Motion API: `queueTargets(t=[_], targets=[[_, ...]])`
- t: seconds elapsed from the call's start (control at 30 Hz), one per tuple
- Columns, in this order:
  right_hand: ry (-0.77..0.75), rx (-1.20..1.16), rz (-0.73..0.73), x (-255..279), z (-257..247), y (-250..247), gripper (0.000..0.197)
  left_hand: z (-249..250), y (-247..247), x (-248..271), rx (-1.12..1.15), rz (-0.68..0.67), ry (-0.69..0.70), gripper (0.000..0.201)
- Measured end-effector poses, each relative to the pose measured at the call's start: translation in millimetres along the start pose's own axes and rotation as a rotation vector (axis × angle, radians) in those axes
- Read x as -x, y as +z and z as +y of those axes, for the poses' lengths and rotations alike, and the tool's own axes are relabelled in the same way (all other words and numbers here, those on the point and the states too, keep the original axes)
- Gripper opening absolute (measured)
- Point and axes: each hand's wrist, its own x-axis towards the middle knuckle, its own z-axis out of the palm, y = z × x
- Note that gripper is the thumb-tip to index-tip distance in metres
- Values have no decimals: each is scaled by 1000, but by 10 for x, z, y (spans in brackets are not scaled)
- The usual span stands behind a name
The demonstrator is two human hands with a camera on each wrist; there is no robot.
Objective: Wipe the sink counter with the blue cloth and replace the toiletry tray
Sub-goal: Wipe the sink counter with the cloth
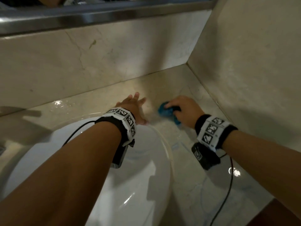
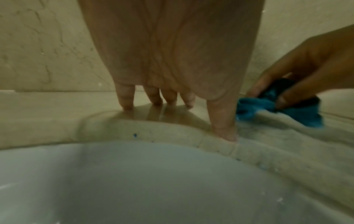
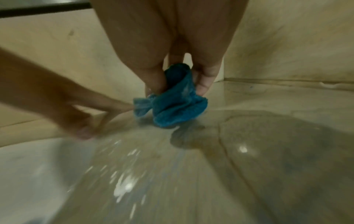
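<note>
My right hand (image 1: 180,106) grips a bunched blue cloth (image 1: 167,112) against the wet beige marble counter (image 1: 164,82), just right of the sink. In the right wrist view the blue cloth (image 3: 172,104) hangs between thumb and fingers and touches the counter (image 3: 268,136). My left hand (image 1: 135,108) rests open on the counter beside the cloth, fingers spread and straight. The left wrist view has the fingertips (image 2: 126,103) pressed on the counter, with the blue cloth (image 2: 268,109) and right hand (image 2: 306,72) just to the right. No toiletry tray is in view.
A white oval sink basin (image 1: 143,176) lies under my left forearm. Marble walls meet in a corner at the back right (image 1: 187,62). A metal-framed mirror edge (image 1: 97,15) runs along the top. Water streaks gleam on the counter (image 3: 124,184).
</note>
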Motion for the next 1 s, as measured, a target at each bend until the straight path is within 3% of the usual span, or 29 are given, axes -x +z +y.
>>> queueTargets(t=[0.13, 0.27, 0.43, 0.5, 0.63, 0.7, 0.83, 0.93, 1.0], targets=[[96, 69, 124, -530, 47, -54, 44, -61, -32, 63, 31, 36, -50, 98], [118, 99, -22, -740, -30, 47, 51, -29, -34, 41, 37, 5, -65, 101], [-139, 8, -49, -108, -215, 246, 33, -15, -49, -36, 13, -22, -80, 104], [-139, -43, -108, 179, -203, 264, 27, -18, -59, -39, 9, -32, -89, 103], [-187, -20, -275, 371, -112, 178, 37, 13, -44, 42, 18, -17, -98, 98], [-128, -44, -190, 329, -5, 59, 39, 68, -12, 94, 42, 9, -85, 96], [160, 1, 126, 141, 522, -172, 39, 291, 70, 132, 70, 32, 37, 92], [335, 69, 96, 88, 843, -236, 46, 372, 128, 89, 59, -5, 48, 98], [349, 109, 51, 118, 903, -225, 50, 354, 144, 65, 23, -33, 31, 102]])
